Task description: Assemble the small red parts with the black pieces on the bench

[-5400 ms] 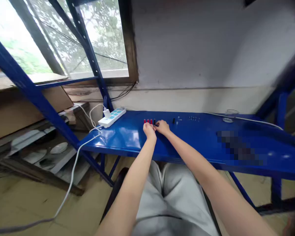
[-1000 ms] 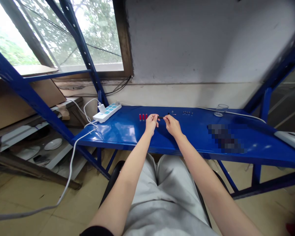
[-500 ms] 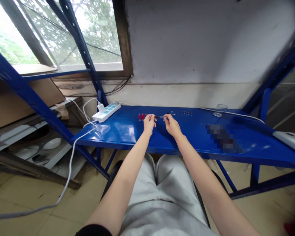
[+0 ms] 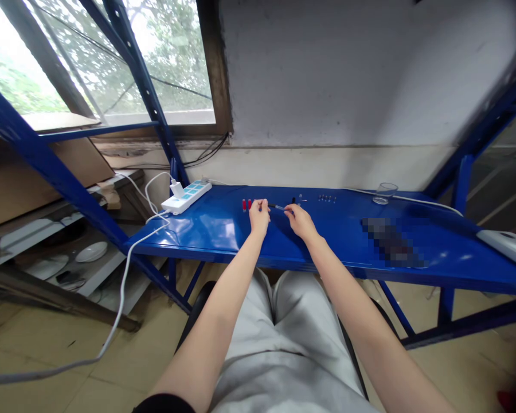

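Observation:
Between my two hands, just above the blue table [image 4: 206, 229], is a thin pen-shaped stick [image 4: 277, 207], dark toward the left and clear toward the right. My left hand [image 4: 259, 217] is closed on its dark end. The fingertips of my right hand [image 4: 300, 220] pinch the clear end. Small red tubes [image 4: 243, 205] stand just left of my left hand, which partly hides them. Behind my right hand are a small black piece [image 4: 293, 201] and a tiny clear part [image 4: 301, 197]. Farther right lie several tiny metallic pieces [image 4: 327, 198].
A white power strip [image 4: 186, 196] with cables lies at the table's left end. Toward the right are a clear glass cup [image 4: 385, 194], a blurred-out dark object [image 4: 393, 243] and a white device [image 4: 508, 246] at the edge. Blue posts frame both sides.
The stick now slopes slightly down to the right. My right hand has shifted a little left and down, uncovering the small black piece. My left hand has moved slightly left, covering more red tubes.

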Tool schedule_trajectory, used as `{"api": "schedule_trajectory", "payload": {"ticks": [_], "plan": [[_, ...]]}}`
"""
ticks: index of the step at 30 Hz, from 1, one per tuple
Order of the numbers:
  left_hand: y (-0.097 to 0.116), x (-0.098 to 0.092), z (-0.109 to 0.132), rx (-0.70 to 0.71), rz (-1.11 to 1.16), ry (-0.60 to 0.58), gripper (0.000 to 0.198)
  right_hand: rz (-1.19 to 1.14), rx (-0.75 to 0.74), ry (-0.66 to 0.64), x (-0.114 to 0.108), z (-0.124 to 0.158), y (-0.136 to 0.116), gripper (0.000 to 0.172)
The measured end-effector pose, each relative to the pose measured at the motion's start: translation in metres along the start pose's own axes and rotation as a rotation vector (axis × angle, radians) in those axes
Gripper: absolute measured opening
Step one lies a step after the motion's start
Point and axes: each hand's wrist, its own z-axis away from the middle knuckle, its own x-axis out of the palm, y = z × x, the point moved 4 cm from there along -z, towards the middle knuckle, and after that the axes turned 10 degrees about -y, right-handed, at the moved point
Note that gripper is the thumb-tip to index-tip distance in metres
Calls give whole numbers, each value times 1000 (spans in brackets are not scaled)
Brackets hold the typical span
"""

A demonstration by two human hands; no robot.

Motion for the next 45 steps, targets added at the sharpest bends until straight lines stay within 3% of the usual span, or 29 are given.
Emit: {"api": "schedule_trajectory", "payload": {"ticks": [5, 9, 12, 22, 31, 39, 45], "plan": [[0, 0, 1, 6, -12, -20, 25, -4, 32, 136, -7, 1, 3, 21], [1, 8, 2, -6, 2, -144, 28, -127, -85, 205, -10, 0, -2, 22], [2, 13, 3, -22, 47, -224, 30, -221, -130, 155, -6, -2, -6, 21], [2, 16, 3, -10, 49, -278, 31, -286, -91, 100, -1, -3, -6, 20], [4, 18, 5, -45, 74, -330, 34, -439, -57, -80, 15, -5, 2, 23], [6, 16, 5, -69, 125, -336, 26, -354, -81, -72, 13, -4, -1, 28], [8, 13, 5, 81, -67, -256, 16, -96, 37, 37, 3, -4, 9, 18]]}}
